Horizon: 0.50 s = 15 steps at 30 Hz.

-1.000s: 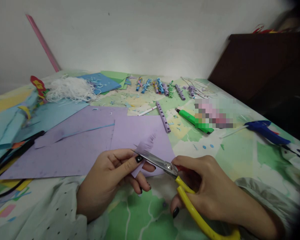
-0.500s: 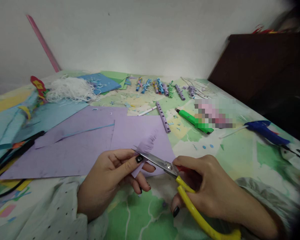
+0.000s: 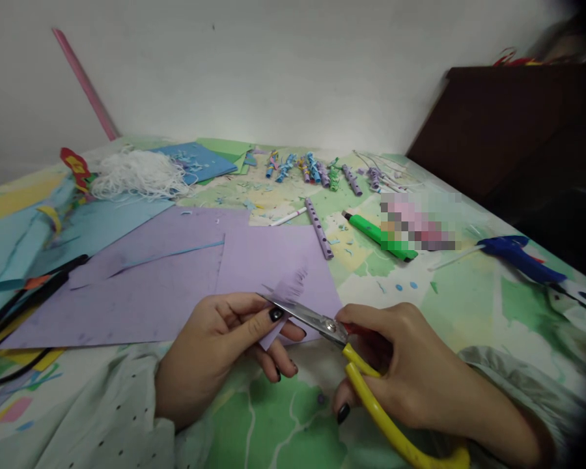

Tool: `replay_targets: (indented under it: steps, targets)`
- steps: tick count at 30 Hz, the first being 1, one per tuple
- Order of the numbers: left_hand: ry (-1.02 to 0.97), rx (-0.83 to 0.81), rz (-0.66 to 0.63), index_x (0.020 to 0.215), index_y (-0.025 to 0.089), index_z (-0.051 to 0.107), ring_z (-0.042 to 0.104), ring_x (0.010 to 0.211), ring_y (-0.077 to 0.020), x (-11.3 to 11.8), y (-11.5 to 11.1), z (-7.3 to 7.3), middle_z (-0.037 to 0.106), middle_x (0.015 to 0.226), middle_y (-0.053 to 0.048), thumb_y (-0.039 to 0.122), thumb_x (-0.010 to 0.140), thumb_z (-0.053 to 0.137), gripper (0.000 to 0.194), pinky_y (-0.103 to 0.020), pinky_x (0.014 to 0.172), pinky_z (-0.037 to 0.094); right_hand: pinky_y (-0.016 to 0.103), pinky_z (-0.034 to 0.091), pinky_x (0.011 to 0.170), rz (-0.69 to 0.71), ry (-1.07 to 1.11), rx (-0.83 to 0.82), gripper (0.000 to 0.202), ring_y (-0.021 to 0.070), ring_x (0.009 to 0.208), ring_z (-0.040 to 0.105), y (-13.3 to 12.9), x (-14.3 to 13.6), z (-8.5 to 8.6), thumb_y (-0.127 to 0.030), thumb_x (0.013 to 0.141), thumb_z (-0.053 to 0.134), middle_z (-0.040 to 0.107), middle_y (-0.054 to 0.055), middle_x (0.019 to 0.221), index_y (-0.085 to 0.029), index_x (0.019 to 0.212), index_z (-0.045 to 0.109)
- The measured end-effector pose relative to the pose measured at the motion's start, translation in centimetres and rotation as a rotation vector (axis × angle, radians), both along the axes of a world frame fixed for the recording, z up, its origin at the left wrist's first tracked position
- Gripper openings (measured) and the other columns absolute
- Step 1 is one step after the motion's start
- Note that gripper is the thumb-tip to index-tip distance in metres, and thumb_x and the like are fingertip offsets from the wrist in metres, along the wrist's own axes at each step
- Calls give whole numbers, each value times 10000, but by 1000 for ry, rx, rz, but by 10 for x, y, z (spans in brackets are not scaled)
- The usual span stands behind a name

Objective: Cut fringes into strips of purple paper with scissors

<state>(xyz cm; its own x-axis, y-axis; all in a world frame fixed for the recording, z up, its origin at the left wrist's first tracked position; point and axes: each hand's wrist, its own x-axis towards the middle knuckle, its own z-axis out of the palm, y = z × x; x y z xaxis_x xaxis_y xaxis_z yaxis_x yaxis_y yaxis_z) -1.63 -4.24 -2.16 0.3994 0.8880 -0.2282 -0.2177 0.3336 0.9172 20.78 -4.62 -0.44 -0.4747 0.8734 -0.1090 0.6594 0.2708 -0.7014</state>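
My left hand (image 3: pixel 229 352) pinches a small purple strip (image 3: pixel 272 335) between thumb and fingers, and the strip's far end is cut into a fine fringe (image 3: pixel 292 284). In my right hand (image 3: pixel 405 365) is a pair of scissors (image 3: pixel 381 417) with yellow handles, my fingers and thumb around the grips. The blades lie across the strip just beyond my left thumb, nearly closed. Beneath the fringe lies a purple sheet (image 3: pixel 254 260). A purple tube with dark dots (image 3: pixel 318 228) rests at that sheet's upper right edge.
A green utility knife (image 3: pixel 381 236) and a blue glue gun (image 3: pixel 522 257) lie to the right. Several small decorated tubes (image 3: pixel 312 170) stand along the back. White string (image 3: pixel 137 172) is heaped at the left, near a light-blue rolled tube (image 3: pixel 24 251) and black-handled scissors (image 3: pixel 43 293).
My left hand and the strip have shifted very slightly right and down. The scissor blades have moved a little against the strip. Other things stay in place.
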Motion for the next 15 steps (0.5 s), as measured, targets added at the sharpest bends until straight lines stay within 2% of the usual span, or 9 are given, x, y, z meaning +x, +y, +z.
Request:
replay_targets:
  steps: [5,15]
  targets:
    - [-5,12,22,767,141,770,675,497,-107,0,0,0,765,679,-54,319,803,715,189,-124,459,527,214,203,392,0,-4,14,407,82,467,264,-2,1,-1,-424,642,826,342,-102,485,-210,656,480]
    - [11,3,7,766,133,768,665,482,-104,0,0,1,740,593,-48,325,816,699,210,-119,462,521,215,193,394,-19,-9,11,388,80,463,259,-1,-1,1,-411,644,817,337,-99,483,-204,643,489]
